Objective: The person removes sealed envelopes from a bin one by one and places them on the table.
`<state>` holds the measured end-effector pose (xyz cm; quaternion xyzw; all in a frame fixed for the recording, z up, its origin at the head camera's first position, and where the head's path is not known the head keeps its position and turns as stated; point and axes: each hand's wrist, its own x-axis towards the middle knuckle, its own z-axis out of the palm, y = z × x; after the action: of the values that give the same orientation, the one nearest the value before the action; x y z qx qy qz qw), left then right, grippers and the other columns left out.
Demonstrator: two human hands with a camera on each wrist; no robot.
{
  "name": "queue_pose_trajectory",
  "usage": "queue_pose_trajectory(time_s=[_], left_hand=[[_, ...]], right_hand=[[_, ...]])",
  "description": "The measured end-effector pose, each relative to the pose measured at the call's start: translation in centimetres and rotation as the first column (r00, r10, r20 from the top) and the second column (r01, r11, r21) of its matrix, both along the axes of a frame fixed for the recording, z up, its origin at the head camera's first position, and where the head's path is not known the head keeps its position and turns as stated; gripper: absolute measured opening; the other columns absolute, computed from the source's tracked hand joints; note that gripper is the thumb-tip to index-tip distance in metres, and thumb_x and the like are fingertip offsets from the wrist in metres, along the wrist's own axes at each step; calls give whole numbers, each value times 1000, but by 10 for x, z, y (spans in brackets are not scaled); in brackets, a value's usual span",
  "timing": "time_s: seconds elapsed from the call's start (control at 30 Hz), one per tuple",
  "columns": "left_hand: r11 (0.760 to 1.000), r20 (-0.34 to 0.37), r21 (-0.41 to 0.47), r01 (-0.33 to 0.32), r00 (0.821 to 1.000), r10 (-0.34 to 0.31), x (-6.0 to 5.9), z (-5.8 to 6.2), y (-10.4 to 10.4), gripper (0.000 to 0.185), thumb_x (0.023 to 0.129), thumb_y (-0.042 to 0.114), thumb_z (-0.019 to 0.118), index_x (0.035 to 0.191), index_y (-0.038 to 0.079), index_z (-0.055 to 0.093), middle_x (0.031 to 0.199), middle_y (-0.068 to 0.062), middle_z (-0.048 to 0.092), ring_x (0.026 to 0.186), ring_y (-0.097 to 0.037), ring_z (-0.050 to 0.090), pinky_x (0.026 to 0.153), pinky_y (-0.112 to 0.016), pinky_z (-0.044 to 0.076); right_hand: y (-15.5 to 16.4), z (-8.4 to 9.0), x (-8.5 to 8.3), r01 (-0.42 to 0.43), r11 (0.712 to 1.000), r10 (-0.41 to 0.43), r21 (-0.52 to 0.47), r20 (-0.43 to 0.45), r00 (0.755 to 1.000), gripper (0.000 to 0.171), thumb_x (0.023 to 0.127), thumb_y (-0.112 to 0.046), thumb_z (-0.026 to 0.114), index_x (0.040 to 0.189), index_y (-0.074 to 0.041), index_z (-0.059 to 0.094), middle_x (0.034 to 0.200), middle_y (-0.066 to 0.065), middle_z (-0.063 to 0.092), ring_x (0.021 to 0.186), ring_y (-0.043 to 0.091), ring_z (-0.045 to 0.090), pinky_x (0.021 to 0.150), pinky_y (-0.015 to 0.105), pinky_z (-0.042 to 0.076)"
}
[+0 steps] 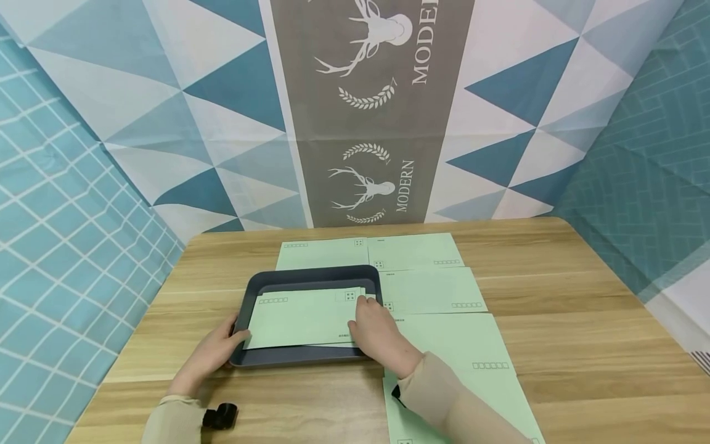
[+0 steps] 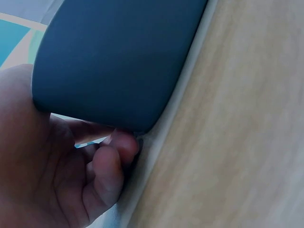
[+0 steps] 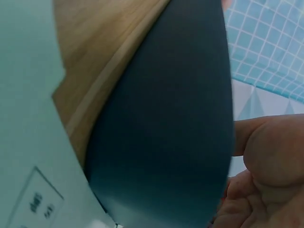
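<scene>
A dark grey rectangular tray (image 1: 299,355) holds a small stack of pale green envelopes (image 1: 302,317) with printed postcode boxes. My left hand (image 1: 214,346) grips the tray's left side, its thumb over the rim near the top envelope's lower left corner. In the left wrist view, the curled fingers (image 2: 108,178) are low against the tray's outer wall (image 2: 118,61). At the opposite end, my right hand (image 1: 379,333) reaches over the tray's right rim and pinches the envelope's right edge. The tray wall (image 3: 161,118) hides those fingertips in the right wrist view.
More green envelopes lie flat on the wooden table (image 1: 577,345): one behind the tray (image 1: 322,253), others in a column (image 1: 449,339) along its right side. The right forearm crosses the nearest ones. A patterned cloth backdrop (image 1: 366,123) rises behind the table.
</scene>
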<state>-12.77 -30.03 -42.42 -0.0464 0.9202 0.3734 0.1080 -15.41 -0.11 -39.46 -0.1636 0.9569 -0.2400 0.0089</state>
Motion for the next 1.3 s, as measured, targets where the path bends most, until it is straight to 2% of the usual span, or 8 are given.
queue_pose_trajectory(time_s=[0.17, 0.33, 0.5, 0.6, 0.73, 0.83, 0.93, 1.3], left_hand=[[1000, 6, 8, -7, 1000, 7, 0, 0, 0, 63, 94, 32, 45, 141, -1, 21, 130, -31, 39, 77, -22, 54, 50, -33, 46], [1000, 6, 7, -3, 1000, 3, 0, 0, 0, 63, 94, 33, 45, 141, -1, 22, 129, -31, 40, 76, -21, 54, 50, -33, 46], [1000, 4, 7, 1, 1000, -1, 0, 0, -1, 64, 94, 33, 45, 141, -2, 21, 129, -31, 40, 75, -20, 54, 50, -33, 46], [1000, 3, 7, 2, 1000, -2, 0, 0, -1, 64, 94, 33, 45, 141, -3, 21, 128, -31, 40, 75, -19, 54, 50, -33, 46], [1000, 4, 6, 1, 1000, -1, 0, 0, -1, 64, 94, 33, 45, 141, -2, 21, 128, -31, 41, 74, -19, 53, 50, -33, 46], [1000, 6, 8, 0, 1000, 0, 0, 0, 0, 64, 94, 33, 45, 141, -3, 20, 128, -31, 41, 74, -19, 53, 50, -33, 46], [1000, 9, 11, -1, 1000, 1, -1, 0, 0, 65, 94, 33, 45, 142, -2, 20, 127, -31, 41, 72, -19, 53, 50, -33, 46], [1000, 15, 13, -2, 1000, 2, 0, -1, -1, 64, 94, 34, 44, 142, -1, 20, 126, -30, 43, 71, -18, 53, 50, -32, 45]], right_hand=[[-4, -5, -4, 32, 999, -33, 14, 16, 999, 45, 84, -12, 61, 115, 17, 48, 101, 28, 57, 74, 34, 61, 60, 37, 53], [-6, -7, -5, 35, 999, -35, 39, 0, 999, 39, 84, -6, 58, 114, 17, 48, 95, 27, 56, 65, 30, 59, 52, 32, 51], [-8, -7, -6, 62, 997, -63, 45, 11, 998, 51, 82, -10, 61, 121, 18, 43, 102, 31, 54, 72, 35, 61, 57, 36, 52], [-11, -8, -7, 89, 995, -91, 46, 49, 995, 61, 80, -17, 67, 123, 18, 41, 109, 33, 52, 78, 38, 61, 61, 37, 53], [-15, -8, -9, 114, 990, -121, 86, 90, 989, 80, 75, -36, 73, 127, 15, 39, 118, 34, 48, 82, 37, 61, 60, 36, 53], [-17, -8, -11, 131, 983, -142, 126, 90, 986, 93, 68, -48, 75, 129, 13, 38, 122, 34, 46, 84, 36, 61, 60, 35, 53], [-18, -11, -13, 143, 979, -156, 144, 87, 984, 100, 62, -51, 78, 130, 12, 38, 122, 34, 46, 84, 35, 61, 60, 34, 53], [-20, -14, -17, 151, 976, -170, 157, 114, 979, 98, 59, -44, 82, 128, 10, 39, 116, 30, 48, 67, 29, 59, 54, 32, 51]])
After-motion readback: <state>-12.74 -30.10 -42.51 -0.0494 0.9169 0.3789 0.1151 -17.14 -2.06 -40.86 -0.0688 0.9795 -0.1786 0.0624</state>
